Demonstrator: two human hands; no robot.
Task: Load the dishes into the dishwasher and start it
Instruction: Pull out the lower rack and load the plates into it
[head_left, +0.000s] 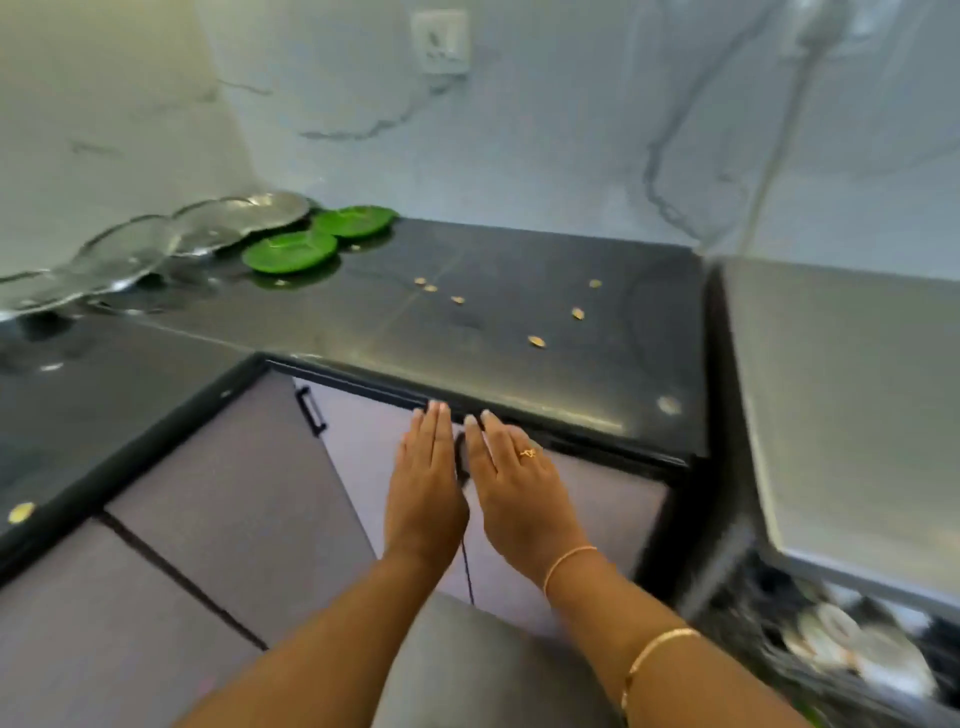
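Gold bangles circle the right forearm. The left hand and right hand stretch out flat and empty, fingers straight, tips at a black counter's front edge. Nearer than the fingers and well to their right, a dishwasher rack holds blurred pale dishes. Beyond the fingertips lie scraps. Far to their left sit two green plates and overlapping steel plates.

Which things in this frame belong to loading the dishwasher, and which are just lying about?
Job: steel plates, green plates, dishwasher, dishes already loaded in it, left hand and right hand, both open and empty.
Lying about: yellowish scraps on the countertop, wall socket, cupboard handle.
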